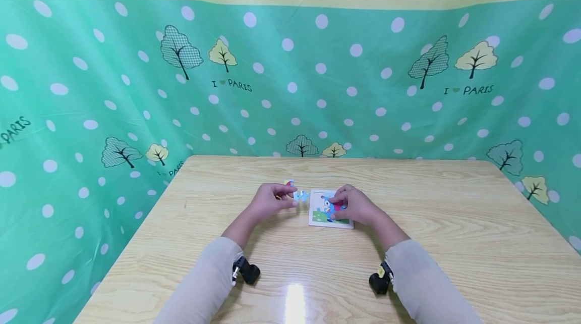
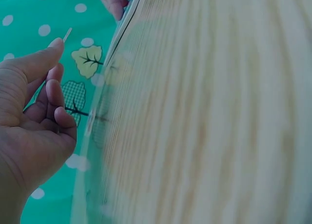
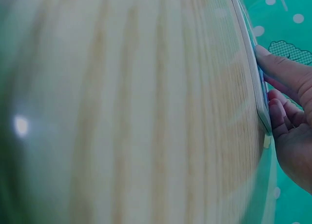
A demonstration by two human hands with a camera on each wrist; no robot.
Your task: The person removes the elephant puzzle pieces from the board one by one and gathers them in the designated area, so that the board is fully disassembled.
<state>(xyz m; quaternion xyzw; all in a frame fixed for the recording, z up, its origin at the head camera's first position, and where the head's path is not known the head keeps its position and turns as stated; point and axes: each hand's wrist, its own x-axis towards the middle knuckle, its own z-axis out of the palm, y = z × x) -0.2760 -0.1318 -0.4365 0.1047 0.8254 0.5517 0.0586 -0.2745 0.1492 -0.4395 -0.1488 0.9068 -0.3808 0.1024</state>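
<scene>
In the head view my left hand (image 1: 274, 198) pinches a light-blue jigsaw puzzle piece (image 1: 301, 196) between thumb and fingers, left of a puzzle board and raised off it. Only the piece's thin edge (image 2: 68, 34) shows in the left wrist view. A red-and-yellow piece (image 1: 289, 182) appears just beyond the left fingers; whether the hand touches it I cannot tell. My right hand (image 1: 356, 206) rests its thumb and fingertips on the white-framed puzzle board (image 1: 320, 217), covering its right part. The board carries a blue cartoon figure (image 1: 328, 206) over green ground.
The wooden table (image 1: 290, 253) extends around the board on every side. Behind it hangs a green dotted curtain (image 1: 290, 87) with printed trees. Black wrist cameras (image 1: 248, 270) are strapped under both sleeves.
</scene>
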